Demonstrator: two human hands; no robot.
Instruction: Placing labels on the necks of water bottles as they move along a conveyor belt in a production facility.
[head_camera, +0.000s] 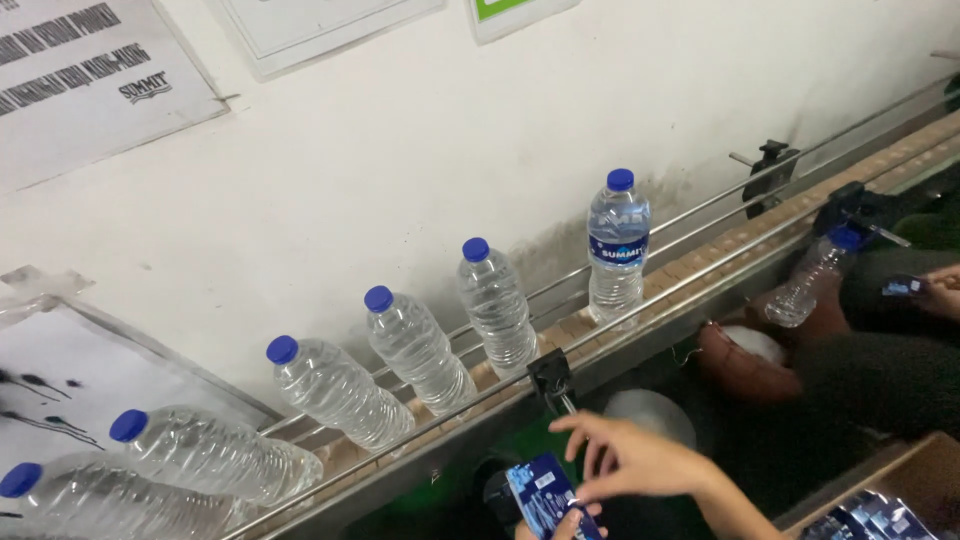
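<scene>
Far left on the conveyor (700, 262), seen leaning hard over toward the left: first bare bottle (90, 495) and second bare bottle (210, 455), both clear, blue-capped, with no band around the body. Next along, each a little more upright than the last: third bare bottle (335, 390), fourth bare bottle (420, 350) and fifth bare bottle (497, 305), standing apart from one another between the guide rails, also unbanded. Just right of them, upright and set apart: labelled bottle (618, 245), the only one on the belt wearing a blue band. By this count, one dressed and five not yet. Below the belt, near a black rail clamp (550, 378): left hand (562, 525), mostly cut off by the lower edge, closed around a stack of blue labels (540, 495) and holding it up just under the conveyor. Above and right of it: right hand (630, 458), fingers loosely curled and spread, tips down at the stack's upper edge; impossible to tell whether a single label is pinched or merely touched. Further right, in the lower corner: cardboard box (930, 470) with more blue labels inside. Up at the right edge, off the belt: co-worker's hand (940, 292) with a small blue label (900, 287), and beside it a tilted bottle (805, 285), blue cap uppermost, no band visible on it.
</scene>
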